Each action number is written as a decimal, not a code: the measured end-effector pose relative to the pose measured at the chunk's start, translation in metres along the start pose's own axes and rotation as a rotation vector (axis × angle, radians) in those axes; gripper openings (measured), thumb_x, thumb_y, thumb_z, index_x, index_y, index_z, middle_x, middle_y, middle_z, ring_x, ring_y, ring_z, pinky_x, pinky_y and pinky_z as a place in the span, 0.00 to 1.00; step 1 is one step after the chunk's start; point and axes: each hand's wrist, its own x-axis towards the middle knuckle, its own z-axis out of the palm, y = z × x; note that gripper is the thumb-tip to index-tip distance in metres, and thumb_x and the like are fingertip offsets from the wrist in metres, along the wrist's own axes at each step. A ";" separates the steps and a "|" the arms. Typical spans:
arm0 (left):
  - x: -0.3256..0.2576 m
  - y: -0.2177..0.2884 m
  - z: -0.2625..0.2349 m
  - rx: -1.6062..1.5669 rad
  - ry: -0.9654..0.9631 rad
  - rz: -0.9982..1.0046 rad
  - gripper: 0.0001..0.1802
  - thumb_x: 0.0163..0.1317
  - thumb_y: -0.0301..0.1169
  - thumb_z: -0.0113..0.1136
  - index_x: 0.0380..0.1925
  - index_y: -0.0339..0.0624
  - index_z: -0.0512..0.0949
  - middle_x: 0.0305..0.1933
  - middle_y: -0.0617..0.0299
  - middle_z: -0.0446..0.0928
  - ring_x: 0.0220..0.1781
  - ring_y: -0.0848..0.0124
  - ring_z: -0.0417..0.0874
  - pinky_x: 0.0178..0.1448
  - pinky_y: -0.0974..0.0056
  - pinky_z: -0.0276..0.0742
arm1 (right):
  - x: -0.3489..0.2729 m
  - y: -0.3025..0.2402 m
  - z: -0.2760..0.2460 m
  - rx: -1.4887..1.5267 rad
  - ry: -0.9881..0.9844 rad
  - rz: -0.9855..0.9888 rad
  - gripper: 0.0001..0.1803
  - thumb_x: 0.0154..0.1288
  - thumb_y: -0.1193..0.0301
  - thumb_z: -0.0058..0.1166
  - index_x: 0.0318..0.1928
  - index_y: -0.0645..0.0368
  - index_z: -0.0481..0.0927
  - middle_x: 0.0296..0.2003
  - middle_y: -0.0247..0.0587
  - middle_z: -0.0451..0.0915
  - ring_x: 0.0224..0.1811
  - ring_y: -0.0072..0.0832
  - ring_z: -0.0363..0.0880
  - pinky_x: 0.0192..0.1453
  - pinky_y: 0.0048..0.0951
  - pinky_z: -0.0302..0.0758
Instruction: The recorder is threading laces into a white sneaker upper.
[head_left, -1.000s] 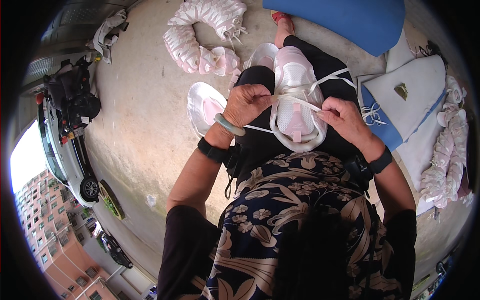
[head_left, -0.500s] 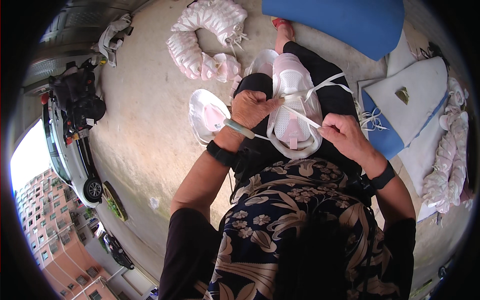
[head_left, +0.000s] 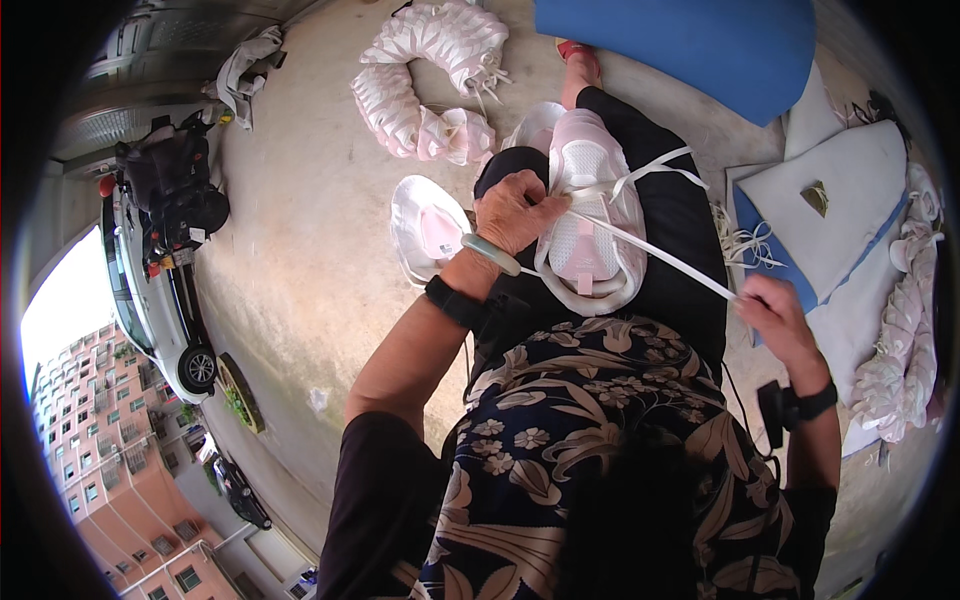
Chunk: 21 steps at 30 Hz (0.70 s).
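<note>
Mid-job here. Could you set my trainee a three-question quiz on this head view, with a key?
1. True or false: the stretched white lace hangs free of the right hand.

2. Multiple choice: the shoe that the lace runs from is: A) black and red; B) pink and white; C) blue and yellow.

3. Open: what ring-shaped thing sits between the left hand and the black wrist strap?

Key:
1. False; the right hand grips it.
2. B.
3. A pale bangle.
</note>
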 end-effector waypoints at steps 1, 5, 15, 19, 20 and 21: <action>-0.002 0.003 0.000 0.012 0.018 0.025 0.17 0.44 0.44 0.67 0.19 0.43 0.75 0.23 0.64 0.73 0.27 0.71 0.74 0.32 0.65 0.68 | -0.018 0.022 -0.012 0.060 0.032 0.084 0.08 0.55 0.75 0.51 0.22 0.62 0.68 0.15 0.31 0.60 0.20 0.17 0.57 0.23 0.22 0.57; -0.005 0.012 -0.002 0.042 -0.001 0.035 0.17 0.44 0.45 0.66 0.19 0.44 0.74 0.22 0.66 0.73 0.27 0.73 0.73 0.35 0.64 0.66 | -0.034 0.030 0.000 0.021 -0.066 0.185 0.10 0.55 0.74 0.53 0.22 0.62 0.68 0.17 0.31 0.62 0.21 0.17 0.58 0.24 0.22 0.58; -0.012 -0.006 0.007 -0.350 0.037 0.264 0.03 0.52 0.19 0.58 0.23 0.38 0.75 0.22 0.68 0.71 0.26 0.80 0.70 0.30 0.74 0.68 | 0.046 -0.018 0.043 -0.054 0.178 -0.089 0.17 0.50 0.66 0.62 0.33 0.59 0.67 0.22 0.36 0.69 0.23 0.23 0.66 0.28 0.24 0.68; -0.023 0.031 0.008 -0.166 0.123 0.487 0.05 0.49 0.19 0.58 0.28 0.35 0.79 0.27 0.60 0.76 0.26 0.72 0.77 0.32 0.71 0.72 | 0.082 -0.050 0.073 -0.319 0.297 -0.316 0.29 0.46 0.60 0.62 0.47 0.62 0.69 0.39 0.47 0.73 0.37 0.40 0.76 0.39 0.36 0.74; -0.023 0.034 0.009 -0.172 0.120 0.490 0.05 0.49 0.19 0.58 0.28 0.35 0.79 0.27 0.60 0.76 0.26 0.72 0.77 0.32 0.71 0.72 | 0.088 -0.056 0.079 -0.398 0.295 -0.355 0.30 0.45 0.60 0.61 0.47 0.63 0.68 0.41 0.48 0.73 0.40 0.41 0.76 0.41 0.37 0.74; -0.021 0.037 0.011 -0.128 0.128 0.553 0.06 0.48 0.20 0.59 0.28 0.36 0.79 0.27 0.59 0.75 0.26 0.69 0.77 0.32 0.70 0.73 | 0.093 -0.060 0.084 -0.406 0.296 -0.353 0.30 0.45 0.60 0.61 0.47 0.63 0.68 0.41 0.48 0.73 0.40 0.41 0.76 0.41 0.37 0.74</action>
